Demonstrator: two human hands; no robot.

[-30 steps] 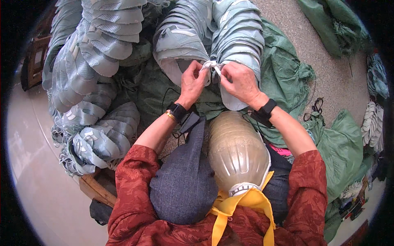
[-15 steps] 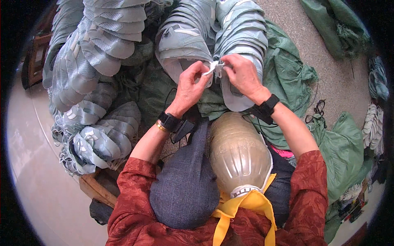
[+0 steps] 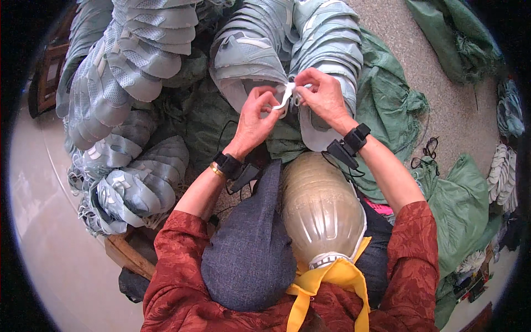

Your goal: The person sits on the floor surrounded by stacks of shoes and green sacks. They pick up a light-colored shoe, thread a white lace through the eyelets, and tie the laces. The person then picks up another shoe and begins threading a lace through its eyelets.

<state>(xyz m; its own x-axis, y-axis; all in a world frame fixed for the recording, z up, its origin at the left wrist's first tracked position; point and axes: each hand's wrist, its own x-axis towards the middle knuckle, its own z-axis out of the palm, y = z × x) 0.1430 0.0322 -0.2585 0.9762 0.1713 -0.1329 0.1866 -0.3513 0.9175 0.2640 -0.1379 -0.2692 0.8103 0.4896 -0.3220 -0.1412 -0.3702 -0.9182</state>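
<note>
Two long stacks of nested grey-blue shoe uppers stand side by side before me, the left stack [image 3: 249, 58] and the right stack [image 3: 327, 50]. Between their near ends runs a white cloth strip [image 3: 286, 95], knotted or crossed at the middle. My left hand [image 3: 257, 113] pinches the strip's loose end between thumb and fingers. At the knot, my right hand [image 3: 323, 99] has its fingertips closed on the other part of the strip. Each wrist wears a black strapped device.
More stacked uppers [image 3: 119, 72] pile up at the left. Green woven sacking [image 3: 381, 105] lies under the stacks and to the right. On my lap rests a large clear plastic bottle [image 3: 323, 207] with a yellow cloth [image 3: 326, 278], beside my dark-trousered knee [image 3: 246, 254]. A wooden frame [image 3: 130, 254] stands lower left.
My left hand has moved slightly down, and more of the white strip shows between my hands. My right wrist has turned a little; its fingers stay by the knot.
</note>
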